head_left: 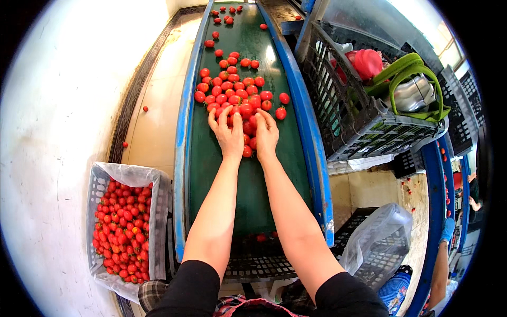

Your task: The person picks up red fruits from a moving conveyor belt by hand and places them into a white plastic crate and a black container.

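Red cherry tomatoes [227,87] lie in a loose heap on the green belt [211,179] in front of me. My left hand [229,133] and my right hand [267,133] reach in at the near end of the heap. Their curved fingers cup a cluster of cherry tomatoes from both sides, and a few more show in the gap between my palms. Parts of my fingertips are hidden among the fruit. Farther up the belt, several cherry tomatoes lie scattered.
Blue side rails [182,158] edge the belt. A lined crate [158,211] full of cherry tomatoes stands at left. On the right, a black crate [343,113] holds a green bag [404,68]; below it sits a plastic-lined crate [377,240]. Another person's blue-gloved hand [447,231] shows at far right.
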The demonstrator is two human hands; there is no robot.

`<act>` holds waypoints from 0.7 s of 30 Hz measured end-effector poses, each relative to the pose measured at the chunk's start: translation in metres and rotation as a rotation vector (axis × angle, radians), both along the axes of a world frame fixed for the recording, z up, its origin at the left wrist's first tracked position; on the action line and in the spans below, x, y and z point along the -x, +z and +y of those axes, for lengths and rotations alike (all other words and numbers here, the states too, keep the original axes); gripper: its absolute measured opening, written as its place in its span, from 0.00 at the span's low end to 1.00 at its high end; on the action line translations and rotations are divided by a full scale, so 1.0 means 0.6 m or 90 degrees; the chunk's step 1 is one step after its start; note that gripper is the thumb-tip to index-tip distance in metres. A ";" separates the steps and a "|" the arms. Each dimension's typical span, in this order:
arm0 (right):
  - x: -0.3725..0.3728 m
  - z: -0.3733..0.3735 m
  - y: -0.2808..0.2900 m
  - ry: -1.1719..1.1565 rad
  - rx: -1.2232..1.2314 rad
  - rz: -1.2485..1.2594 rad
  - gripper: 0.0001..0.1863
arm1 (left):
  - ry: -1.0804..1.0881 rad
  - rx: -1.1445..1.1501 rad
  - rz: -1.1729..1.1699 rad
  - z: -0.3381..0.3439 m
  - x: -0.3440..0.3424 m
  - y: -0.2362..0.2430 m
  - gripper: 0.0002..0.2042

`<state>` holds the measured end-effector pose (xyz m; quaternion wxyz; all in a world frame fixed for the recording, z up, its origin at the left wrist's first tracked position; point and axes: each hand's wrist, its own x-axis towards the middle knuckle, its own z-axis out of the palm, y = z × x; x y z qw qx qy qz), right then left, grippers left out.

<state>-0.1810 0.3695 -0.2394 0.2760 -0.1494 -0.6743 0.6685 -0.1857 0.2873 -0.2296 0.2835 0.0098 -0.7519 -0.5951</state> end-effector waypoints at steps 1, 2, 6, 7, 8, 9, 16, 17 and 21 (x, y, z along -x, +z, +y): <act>0.008 -0.003 0.006 0.074 0.161 0.044 0.16 | 0.003 0.003 0.004 -0.006 0.015 -0.007 0.15; 0.013 -0.006 0.011 0.112 0.335 0.069 0.18 | -0.088 -0.163 -0.025 -0.016 0.031 -0.015 0.14; -0.025 -0.018 0.033 0.225 0.561 0.104 0.24 | -0.312 -0.700 -0.073 0.002 0.008 -0.004 0.15; -0.033 -0.018 0.040 0.224 0.560 0.107 0.24 | -0.295 -0.680 -0.089 0.002 -0.001 -0.001 0.16; -0.041 -0.019 0.048 0.234 0.572 0.109 0.25 | -0.298 -0.679 -0.088 0.000 -0.010 0.001 0.16; -0.048 -0.020 0.056 0.245 0.585 0.110 0.25 | -0.304 -0.739 -0.094 -0.002 -0.020 0.014 0.16; -0.147 -0.100 0.161 0.277 0.579 0.160 0.24 | -0.308 -0.798 -0.047 -0.083 -0.111 0.121 0.15; -0.161 -0.120 0.172 0.289 0.575 0.169 0.23 | -0.301 -0.798 -0.051 -0.105 -0.136 0.137 0.14; -0.248 -0.270 0.236 0.343 0.545 0.078 0.17 | -0.220 -0.662 -0.033 -0.262 -0.248 0.209 0.15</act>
